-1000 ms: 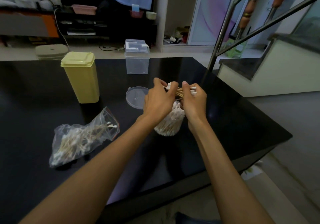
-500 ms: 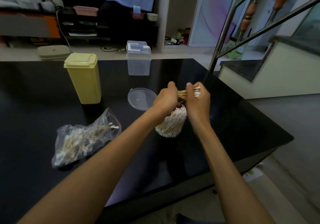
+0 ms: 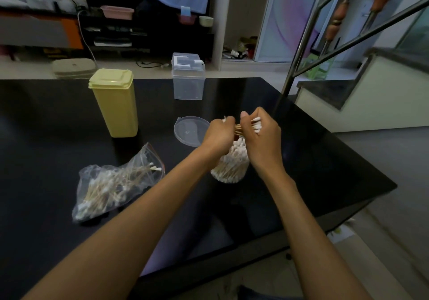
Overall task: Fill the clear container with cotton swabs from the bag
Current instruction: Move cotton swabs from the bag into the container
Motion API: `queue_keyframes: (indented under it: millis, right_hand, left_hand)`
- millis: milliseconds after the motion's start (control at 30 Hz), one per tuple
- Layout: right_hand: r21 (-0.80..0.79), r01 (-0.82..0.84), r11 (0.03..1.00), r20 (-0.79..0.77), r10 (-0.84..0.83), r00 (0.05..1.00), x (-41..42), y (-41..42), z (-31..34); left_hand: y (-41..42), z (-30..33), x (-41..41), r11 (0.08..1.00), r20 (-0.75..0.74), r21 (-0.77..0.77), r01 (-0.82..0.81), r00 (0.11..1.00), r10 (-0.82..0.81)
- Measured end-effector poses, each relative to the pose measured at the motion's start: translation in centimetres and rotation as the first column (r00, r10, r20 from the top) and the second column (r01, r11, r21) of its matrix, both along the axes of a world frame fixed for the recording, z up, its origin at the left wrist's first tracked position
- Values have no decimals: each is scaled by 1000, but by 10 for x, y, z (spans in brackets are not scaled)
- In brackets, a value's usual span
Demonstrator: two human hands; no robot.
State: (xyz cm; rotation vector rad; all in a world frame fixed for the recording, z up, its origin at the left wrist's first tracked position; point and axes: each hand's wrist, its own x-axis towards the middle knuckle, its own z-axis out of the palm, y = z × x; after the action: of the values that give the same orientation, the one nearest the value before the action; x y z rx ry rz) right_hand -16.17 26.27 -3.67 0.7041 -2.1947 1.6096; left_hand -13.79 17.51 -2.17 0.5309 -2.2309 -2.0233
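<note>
A round clear container [image 3: 232, 165], packed with upright cotton swabs, stands on the black table [image 3: 58, 123]. Just above it both hands hold one bundle of cotton swabs [image 3: 239, 129] lying sideways. My left hand [image 3: 219, 135] grips its left end and my right hand [image 3: 260, 137] grips its right end, where white tips stick out past the fingers. The clear zip bag [image 3: 113, 183], open at its red-edged mouth, lies to the left with several swabs still inside. The container's round clear lid [image 3: 189, 130] lies flat behind my left hand.
A tall yellow lidded box [image 3: 113, 102] stands at the back left. A square clear lidded box [image 3: 188, 77] stands near the far edge. A steel railing post [image 3: 294, 60] rises beside the table's right corner, with a stair ledge [image 3: 348, 91] beyond.
Both hands have kept hold of the swab bundle above the container and drawn closer together along it. The bag, lid and boxes have stayed in place.
</note>
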Motion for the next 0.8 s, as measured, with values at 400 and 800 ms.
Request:
queue_keyframes:
  millis: [400, 800]
  right_hand:
    - [-58, 208, 976, 166, -196, 966, -12, 8, 0]
    - [-73, 350, 934, 160, -335, 928, -18, 23, 2]
  left_hand:
    - [-8, 4, 0, 950, 73, -185, 250, 968, -241]
    - [-65, -61, 25, 798, 347, -454, 397, 903, -252]
